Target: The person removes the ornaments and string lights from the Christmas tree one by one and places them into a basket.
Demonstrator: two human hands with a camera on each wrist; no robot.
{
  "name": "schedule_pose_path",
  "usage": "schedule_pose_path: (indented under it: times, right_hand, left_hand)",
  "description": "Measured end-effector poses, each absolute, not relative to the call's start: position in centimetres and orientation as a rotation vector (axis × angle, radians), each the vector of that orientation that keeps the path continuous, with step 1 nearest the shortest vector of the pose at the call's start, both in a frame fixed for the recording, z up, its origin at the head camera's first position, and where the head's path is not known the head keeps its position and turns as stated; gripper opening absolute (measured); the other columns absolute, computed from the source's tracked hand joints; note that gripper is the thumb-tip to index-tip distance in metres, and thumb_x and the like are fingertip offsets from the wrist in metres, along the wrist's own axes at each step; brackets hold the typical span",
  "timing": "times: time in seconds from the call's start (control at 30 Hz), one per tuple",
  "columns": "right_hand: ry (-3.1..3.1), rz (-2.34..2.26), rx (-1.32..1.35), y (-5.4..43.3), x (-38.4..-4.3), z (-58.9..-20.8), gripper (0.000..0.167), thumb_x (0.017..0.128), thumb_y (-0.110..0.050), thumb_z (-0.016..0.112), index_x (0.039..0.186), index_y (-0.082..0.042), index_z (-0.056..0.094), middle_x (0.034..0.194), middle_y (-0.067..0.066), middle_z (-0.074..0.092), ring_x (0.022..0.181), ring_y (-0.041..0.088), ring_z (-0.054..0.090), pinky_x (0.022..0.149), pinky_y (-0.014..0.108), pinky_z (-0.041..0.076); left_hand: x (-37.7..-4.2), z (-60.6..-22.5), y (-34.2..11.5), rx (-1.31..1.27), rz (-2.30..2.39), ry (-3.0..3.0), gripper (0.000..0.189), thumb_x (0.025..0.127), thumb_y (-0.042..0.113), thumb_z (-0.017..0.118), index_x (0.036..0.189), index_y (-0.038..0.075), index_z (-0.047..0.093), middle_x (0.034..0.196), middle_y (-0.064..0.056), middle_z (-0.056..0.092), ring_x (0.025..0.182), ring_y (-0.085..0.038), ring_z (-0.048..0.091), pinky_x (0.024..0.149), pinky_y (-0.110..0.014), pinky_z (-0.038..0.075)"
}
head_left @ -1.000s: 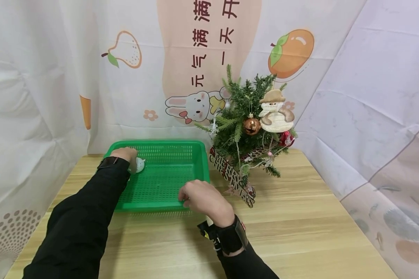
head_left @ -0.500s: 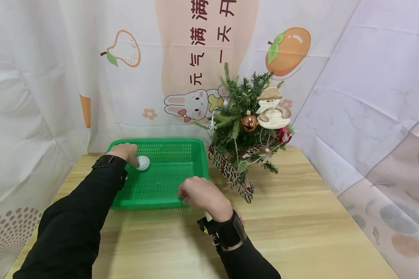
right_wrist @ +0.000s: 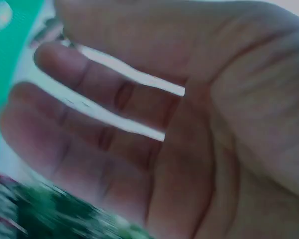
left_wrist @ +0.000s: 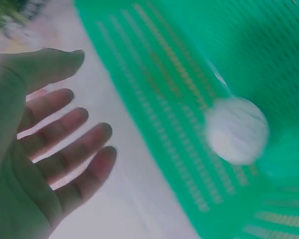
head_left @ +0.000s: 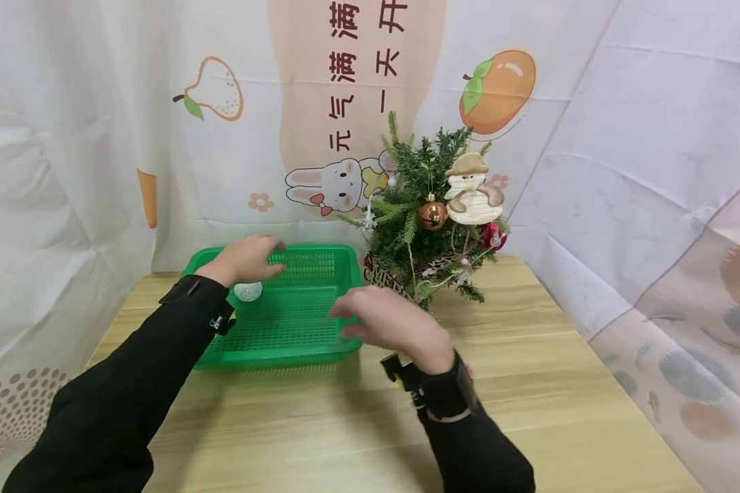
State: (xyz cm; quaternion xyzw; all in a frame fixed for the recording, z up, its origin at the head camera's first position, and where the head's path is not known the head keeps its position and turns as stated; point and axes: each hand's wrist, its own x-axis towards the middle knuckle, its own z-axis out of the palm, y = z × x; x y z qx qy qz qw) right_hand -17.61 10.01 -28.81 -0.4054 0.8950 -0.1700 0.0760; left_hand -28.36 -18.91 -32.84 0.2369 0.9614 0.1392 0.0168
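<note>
Head view: round, speckled white ball [head_left: 248, 292] in green basket [head_left: 284, 355], left grip [head_left: 245, 259] and right grip [head_left: 397, 320] both slack.

Curtained booth [head_left: 629, 171]: printed cloth [head_left: 222, 164] on three sides of wooden table [head_left: 567, 383].

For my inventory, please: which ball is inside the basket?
The white ball, at the left in the green basket; the shiny copper bauble hangs on the Christmas tree.
</note>
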Motion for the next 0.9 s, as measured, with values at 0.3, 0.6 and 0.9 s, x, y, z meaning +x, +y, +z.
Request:
schedule_pose_path:
  times: [0.3,0.6,0.9]
  right_hand:
    - [2.969,-0.694,-1.458,16.8,-17.9,-22.2,0.02,0.095,-0.014,0.074,0.115,-0.008,0.074,0.101,-0.002,0.073,0.086,0.009,0.067,0.077,0.03,0.056]
    - [3.252,-1.272,-1.017,21.7,-21.3,-19.3,0.019,0.1,-0.021,0.068,0.112,-0.008,0.075,0.092,0.007,0.074,0.074,0.016,0.067,0.059,0.018,0.051]
    - [3.131,-1.506,-0.412,24.7,-26.6,-15.3,0.035,0.101,-0.03,0.065,0.121,-0.001,0.07,0.09,-0.001,0.068,0.073,0.013,0.066,0.063,0.018,0.054]
  left_hand:
    - [-25.0,-30.6,-13.5,1.164,0.848,2.97,0.031,0.096,0.019,0.073,0.122,0.004,0.067,0.121,-0.013,0.068,0.096,-0.026,0.071,0.083,-0.04,0.058]
    - [-20.7,-29.6,-5.5,1.196,1.459,2.542,0.038,0.1,0.024,0.069,0.133,0.01,0.062,0.122,-0.003,0.066,0.097,-0.012,0.067,0.078,-0.031,0.057]
    - [-20.3,-28.9,1.7,1.058,1.691,2.336,0.046,0.104,0.033,0.062,0.142,0.01,0.055,0.126,0.001,0.064,0.109,-0.009,0.061,0.09,-0.03,0.053]
